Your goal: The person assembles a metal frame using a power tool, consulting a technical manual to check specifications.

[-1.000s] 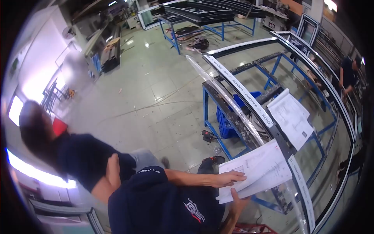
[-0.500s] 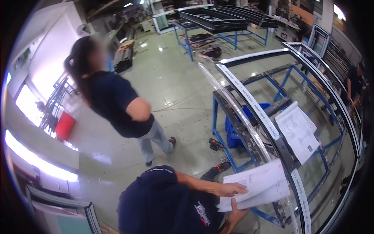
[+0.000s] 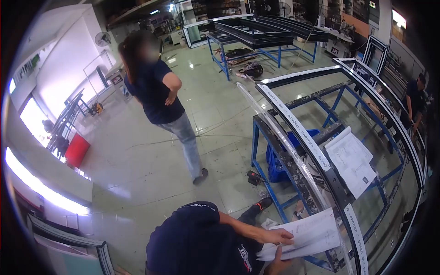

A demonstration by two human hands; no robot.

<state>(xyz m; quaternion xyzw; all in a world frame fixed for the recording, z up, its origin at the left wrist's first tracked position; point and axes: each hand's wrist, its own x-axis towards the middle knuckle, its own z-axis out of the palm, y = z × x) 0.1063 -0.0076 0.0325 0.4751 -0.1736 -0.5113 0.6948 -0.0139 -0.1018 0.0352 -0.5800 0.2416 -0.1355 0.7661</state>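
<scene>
White printed papers (image 3: 311,236) are held in front of my dark shirt at the lower right. My left hand (image 3: 277,236) has its fingers pressed together on their upper left edge. Below it, my right hand (image 3: 277,263) grips the lower left edge, thumb on top and the other fingers hidden underneath. The sheets overlap the near side of a black frame with white printed tape (image 3: 300,133). More drawing sheets (image 3: 350,160) lie across that frame, beyond the held papers.
Blue metal stands (image 3: 256,142) support the frame, with a blue bin (image 3: 276,165) beneath and a power drill (image 3: 253,178) on the floor. A person (image 3: 158,91) stands at the upper left; another person (image 3: 415,103) is at the far right. More black frames (image 3: 254,33) rest behind.
The person at the left has shifted right in view, their legs now apart. The held papers and my arms sit slightly lower in view, with the sheets still in both hands.
</scene>
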